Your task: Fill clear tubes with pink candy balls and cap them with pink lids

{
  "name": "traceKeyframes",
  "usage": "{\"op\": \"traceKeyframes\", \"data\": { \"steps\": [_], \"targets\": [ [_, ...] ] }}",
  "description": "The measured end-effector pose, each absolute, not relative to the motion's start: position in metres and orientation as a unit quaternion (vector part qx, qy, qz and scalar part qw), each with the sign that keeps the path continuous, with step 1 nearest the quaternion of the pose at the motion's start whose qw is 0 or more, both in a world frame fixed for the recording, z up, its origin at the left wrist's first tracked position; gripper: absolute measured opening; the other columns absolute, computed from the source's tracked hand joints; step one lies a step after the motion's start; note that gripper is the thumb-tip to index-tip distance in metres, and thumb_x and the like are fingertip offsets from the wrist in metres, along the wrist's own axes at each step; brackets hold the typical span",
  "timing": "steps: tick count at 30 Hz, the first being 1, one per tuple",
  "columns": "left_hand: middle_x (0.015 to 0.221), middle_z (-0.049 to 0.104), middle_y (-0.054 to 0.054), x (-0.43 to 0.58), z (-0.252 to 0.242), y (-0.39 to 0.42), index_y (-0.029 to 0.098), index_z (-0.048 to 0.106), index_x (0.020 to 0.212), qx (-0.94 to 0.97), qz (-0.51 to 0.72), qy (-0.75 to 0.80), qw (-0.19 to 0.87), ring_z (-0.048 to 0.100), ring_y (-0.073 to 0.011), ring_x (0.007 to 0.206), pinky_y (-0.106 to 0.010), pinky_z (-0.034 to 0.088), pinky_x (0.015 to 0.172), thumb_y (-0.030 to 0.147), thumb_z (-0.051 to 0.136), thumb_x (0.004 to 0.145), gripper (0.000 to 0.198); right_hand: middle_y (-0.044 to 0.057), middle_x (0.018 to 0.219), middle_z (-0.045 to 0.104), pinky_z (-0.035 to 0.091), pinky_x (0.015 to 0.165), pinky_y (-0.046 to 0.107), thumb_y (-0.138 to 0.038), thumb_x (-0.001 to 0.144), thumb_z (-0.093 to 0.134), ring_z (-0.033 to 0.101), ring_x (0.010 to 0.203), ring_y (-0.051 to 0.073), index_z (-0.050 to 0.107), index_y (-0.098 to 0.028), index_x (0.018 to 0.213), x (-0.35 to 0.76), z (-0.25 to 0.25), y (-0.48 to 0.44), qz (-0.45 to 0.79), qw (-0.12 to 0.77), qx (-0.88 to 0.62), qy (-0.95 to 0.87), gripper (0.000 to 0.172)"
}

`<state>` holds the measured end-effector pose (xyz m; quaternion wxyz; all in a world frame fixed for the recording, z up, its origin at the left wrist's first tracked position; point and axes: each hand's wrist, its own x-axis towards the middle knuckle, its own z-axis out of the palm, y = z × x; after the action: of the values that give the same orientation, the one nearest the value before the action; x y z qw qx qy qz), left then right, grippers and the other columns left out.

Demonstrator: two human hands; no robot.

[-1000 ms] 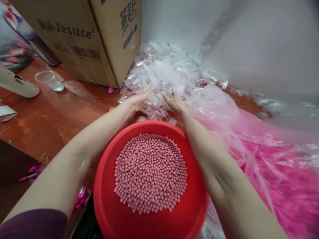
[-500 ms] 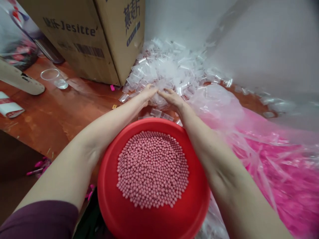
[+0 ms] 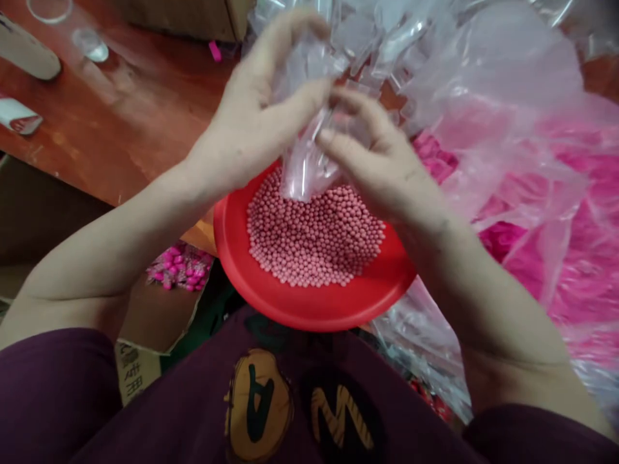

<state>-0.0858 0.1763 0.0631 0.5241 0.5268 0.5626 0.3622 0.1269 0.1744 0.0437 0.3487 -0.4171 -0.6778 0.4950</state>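
Note:
A red bowl (image 3: pixel 309 306) full of small pink beads (image 3: pixel 314 238) rests at the table's near edge, against my lap. Above its far rim my left hand (image 3: pixel 256 122) and my right hand (image 3: pixel 372 158) pinch a bunch of small clear plastic bags (image 3: pixel 304 161), the lower end of which hangs down to the beads. Both hands are closed on the bags, with thumb and fingers meeting at the top. Behind them lies the heap of clear bags (image 3: pixel 382 32).
A large plastic sheet over bright pink goods (image 3: pixel 532 212) fills the right. On the brown table (image 3: pixel 120 116) at the far left lie a clear cup (image 3: pixel 89 45) and a white object (image 3: pixel 29 55). A cardboard box with pink pieces (image 3: pixel 178 267) sits below left.
My hands have gathered bags from the heap and lifted them back over the bowl. The view has tipped down, so my lap shows and the big carton has left the top.

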Motion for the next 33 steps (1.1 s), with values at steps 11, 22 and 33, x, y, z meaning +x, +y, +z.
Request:
{"op": "traceKeyframes", "data": {
  "steps": [11, 22, 33],
  "targets": [
    [0.097, 0.075, -0.011, -0.095, 0.01, 0.064, 0.024, 0.076, 0.08, 0.818, 0.054, 0.388, 0.421, 0.067, -0.0357, 0.111, -0.056, 0.042, 0.122, 0.034, 0.073, 0.089, 0.014, 0.026, 0.177, 0.049, 0.046, 0.128, 0.08, -0.069, 0.111, 0.054, 0.045, 0.166, 0.049, 0.046, -0.015, 0.173, 0.166, 0.016, 0.027, 0.341, -0.02, -0.375, -0.862, 0.083],
    [0.116, 0.075, -0.016, -0.088, 0.036, 0.107, 0.013, 0.081, 0.119, 0.821, -0.038, 0.531, 0.207, 0.07, -0.0305, 0.118, -0.042, 0.052, 0.108, 0.022, 0.053, 0.103, 0.033, 0.019, 0.145, 0.077, 0.052, 0.118, 0.059, -0.04, 0.117, 0.048, 0.07, 0.138, 0.038, 0.075, -0.015, 0.138, 0.189, 0.045, 0.026, 0.299, 0.02, -0.415, -0.859, 0.043],
    [0.13, 0.069, -0.019, -0.061, 0.009, 0.101, 0.007, 0.081, 0.12, 0.842, -0.13, 0.496, 0.166, 0.068, -0.0342, 0.126, -0.044, 0.056, 0.113, 0.014, 0.064, 0.096, 0.03, 0.02, 0.133, 0.081, 0.056, 0.107, 0.046, -0.029, 0.112, 0.05, 0.076, 0.121, 0.033, 0.076, -0.012, 0.136, 0.163, 0.025, 0.044, 0.24, -0.004, -0.469, -0.85, 0.039]
  ]
}}
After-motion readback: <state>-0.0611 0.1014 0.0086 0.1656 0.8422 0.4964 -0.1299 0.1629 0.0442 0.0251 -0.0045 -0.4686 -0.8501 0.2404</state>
